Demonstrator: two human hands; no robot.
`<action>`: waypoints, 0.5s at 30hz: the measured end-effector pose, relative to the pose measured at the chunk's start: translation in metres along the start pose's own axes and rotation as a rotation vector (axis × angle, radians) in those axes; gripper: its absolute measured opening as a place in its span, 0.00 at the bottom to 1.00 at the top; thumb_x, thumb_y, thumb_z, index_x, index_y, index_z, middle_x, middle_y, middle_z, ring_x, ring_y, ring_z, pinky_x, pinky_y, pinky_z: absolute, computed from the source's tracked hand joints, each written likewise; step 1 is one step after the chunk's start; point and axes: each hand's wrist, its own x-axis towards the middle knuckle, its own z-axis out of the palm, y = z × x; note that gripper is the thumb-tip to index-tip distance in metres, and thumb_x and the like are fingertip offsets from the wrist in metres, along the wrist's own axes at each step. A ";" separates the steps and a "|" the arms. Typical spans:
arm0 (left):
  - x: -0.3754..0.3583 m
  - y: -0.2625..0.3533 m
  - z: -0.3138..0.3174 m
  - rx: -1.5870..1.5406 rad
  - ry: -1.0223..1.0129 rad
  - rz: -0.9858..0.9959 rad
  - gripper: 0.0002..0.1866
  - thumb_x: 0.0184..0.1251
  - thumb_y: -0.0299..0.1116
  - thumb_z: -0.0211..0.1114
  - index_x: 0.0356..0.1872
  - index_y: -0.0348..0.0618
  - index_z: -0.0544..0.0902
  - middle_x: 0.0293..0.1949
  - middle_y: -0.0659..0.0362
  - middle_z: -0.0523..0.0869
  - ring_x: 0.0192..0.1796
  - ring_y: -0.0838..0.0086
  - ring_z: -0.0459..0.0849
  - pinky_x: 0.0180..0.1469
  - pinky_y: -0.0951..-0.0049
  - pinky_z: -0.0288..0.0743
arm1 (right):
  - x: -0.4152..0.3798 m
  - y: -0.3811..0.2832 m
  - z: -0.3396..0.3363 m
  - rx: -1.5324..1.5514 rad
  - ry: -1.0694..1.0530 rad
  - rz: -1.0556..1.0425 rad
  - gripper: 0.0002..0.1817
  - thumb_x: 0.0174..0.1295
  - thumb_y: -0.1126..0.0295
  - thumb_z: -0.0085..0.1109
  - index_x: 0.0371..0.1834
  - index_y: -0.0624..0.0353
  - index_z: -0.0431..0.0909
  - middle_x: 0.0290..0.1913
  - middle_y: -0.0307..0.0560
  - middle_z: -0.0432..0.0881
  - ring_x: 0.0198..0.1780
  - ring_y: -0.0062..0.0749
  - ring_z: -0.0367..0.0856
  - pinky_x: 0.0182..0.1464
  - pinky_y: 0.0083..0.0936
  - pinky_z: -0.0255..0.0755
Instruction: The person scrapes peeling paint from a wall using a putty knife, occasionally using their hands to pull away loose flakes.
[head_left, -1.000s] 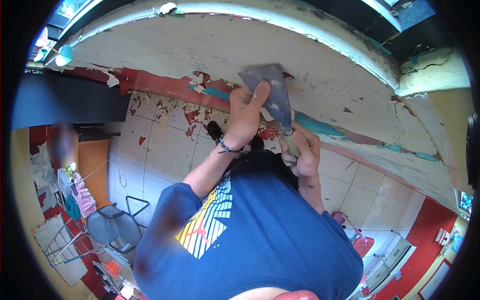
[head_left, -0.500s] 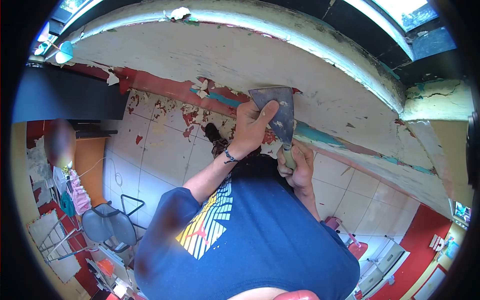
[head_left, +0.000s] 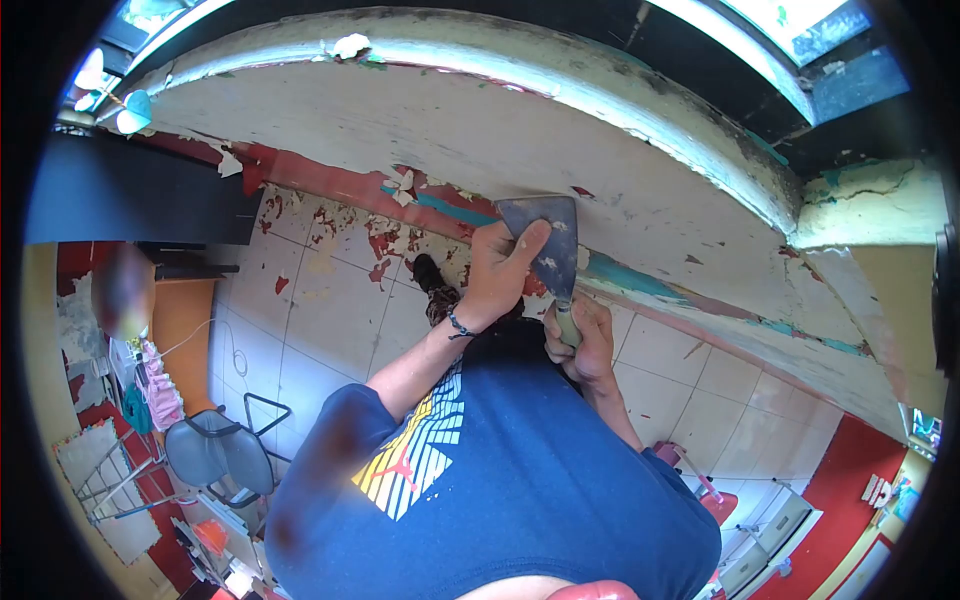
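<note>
While my right hand (head_left: 585, 345) is gripping the pale green handle (head_left: 567, 326) of a scraper (head_left: 558, 262), my left hand (head_left: 500, 270) is clamping the wide metal blade (head_left: 560, 215), thumb lying flat on its face and fingers tucking out of sight behind it. The scraper is standing between me and the wall (head_left: 640, 180), its broad edge pointing away from me and meeting, or nearly meeting, the pale lower face; I cannot tell how hard it is pressing. A teal strip (head_left: 630, 276) is showing just beside the blade, and loose flakes (head_left: 402, 187) are curling off the wall to its left.

With my left hand sitting so close to the edge, I am risking a cut or scraped knuckles, should the blade be catching on a ridge and skidding sideways. Too steep an angle could be gouging the surface beneath the paint. Should my thumb be slipping on the dusty metal, the blade could be twisting in my grip. Chips (head_left: 385, 240) are littering the tiled floor (head_left: 330, 340) near my shoe (head_left: 428, 272), so a careless step could be sliding on them.
</note>
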 end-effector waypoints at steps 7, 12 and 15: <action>-0.002 0.005 0.004 0.011 0.050 0.018 0.13 0.69 0.36 0.58 0.34 0.33 0.81 0.27 0.64 0.83 0.29 0.88 0.75 0.31 0.83 0.70 | 0.000 0.005 0.003 -0.005 -0.019 -0.054 0.24 0.69 0.59 0.45 0.60 0.66 0.66 0.24 0.42 0.70 0.14 0.15 0.57 0.14 0.13 0.51; 0.001 0.004 0.003 -0.019 0.046 -0.005 0.14 0.69 0.36 0.58 0.34 0.33 0.81 0.27 0.64 0.83 0.29 0.87 0.76 0.30 0.83 0.70 | 0.001 0.001 0.003 -0.026 -0.012 -0.035 0.22 0.69 0.55 0.44 0.55 0.64 0.67 0.24 0.43 0.68 0.12 0.15 0.55 0.12 0.13 0.48; 0.000 0.008 0.006 -0.020 0.060 0.013 0.14 0.69 0.36 0.58 0.33 0.33 0.81 0.27 0.64 0.83 0.29 0.87 0.76 0.30 0.83 0.70 | 0.003 -0.002 0.013 -0.011 -0.014 -0.030 0.21 0.69 0.55 0.43 0.52 0.63 0.68 0.23 0.43 0.68 0.12 0.15 0.55 0.11 0.13 0.48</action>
